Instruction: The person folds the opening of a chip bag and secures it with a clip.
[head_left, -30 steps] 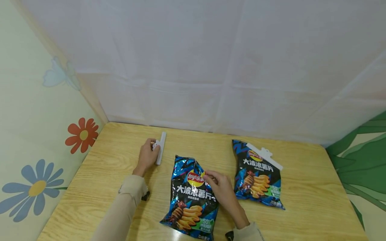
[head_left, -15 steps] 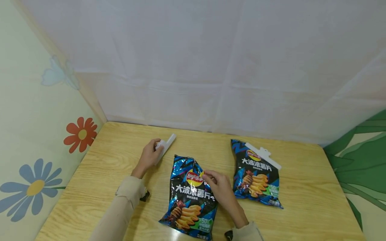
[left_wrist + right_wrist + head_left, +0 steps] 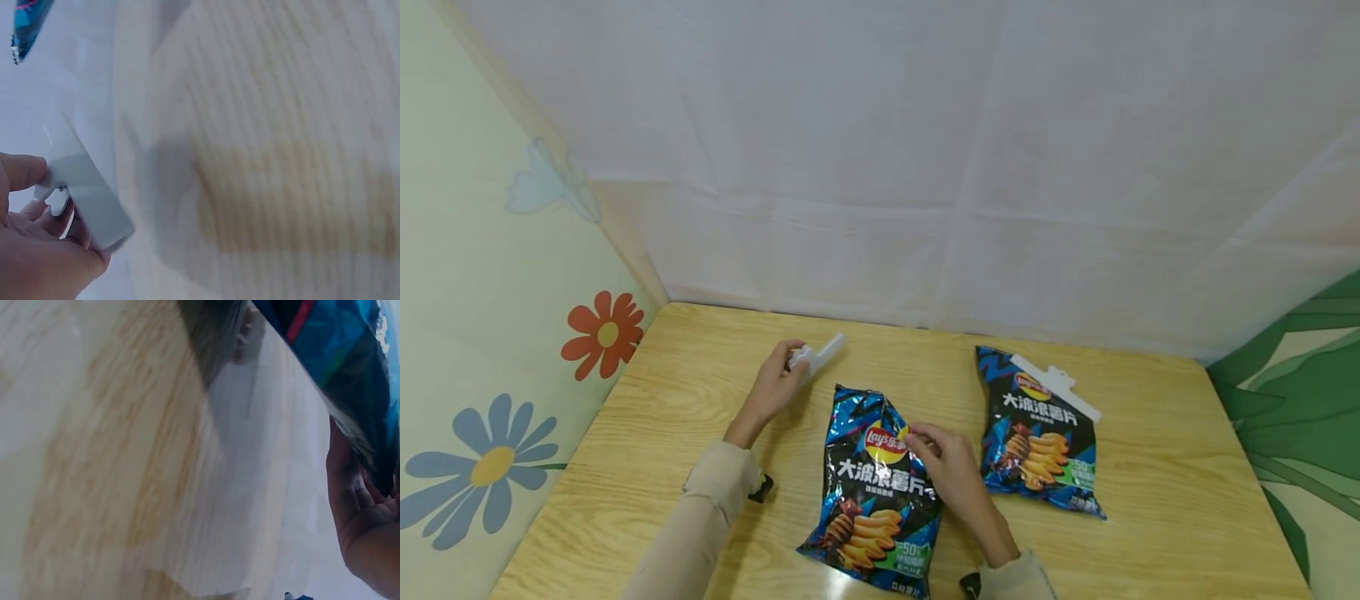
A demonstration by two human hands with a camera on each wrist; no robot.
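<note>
In the head view my left hand (image 3: 773,385) holds a white bag clip (image 3: 826,353) above the table, its long bar pointing away to the right. The left wrist view shows the thumb and fingers round the handle of that clip (image 3: 95,199). My right hand (image 3: 957,473) pinches the upper right edge of a black and blue chip bag (image 3: 868,483), whose top corner is folded in on that side. From the right wrist, the bag (image 3: 340,359) runs down into the fingers of my hand (image 3: 365,534); the fingertips are partly hidden behind it.
A second chip bag (image 3: 1037,442) lies to the right, with a white clip (image 3: 1057,387) set aslant across its top. Both bags are on a wood-grain table (image 3: 1180,467). A pale cloth (image 3: 880,167) hangs along the far edge, and a flower-printed panel (image 3: 467,317) stands at left.
My left hand has lifted the clip off the table and turned it, its far end swinging right. The right hand and both bags have stayed in place.
</note>
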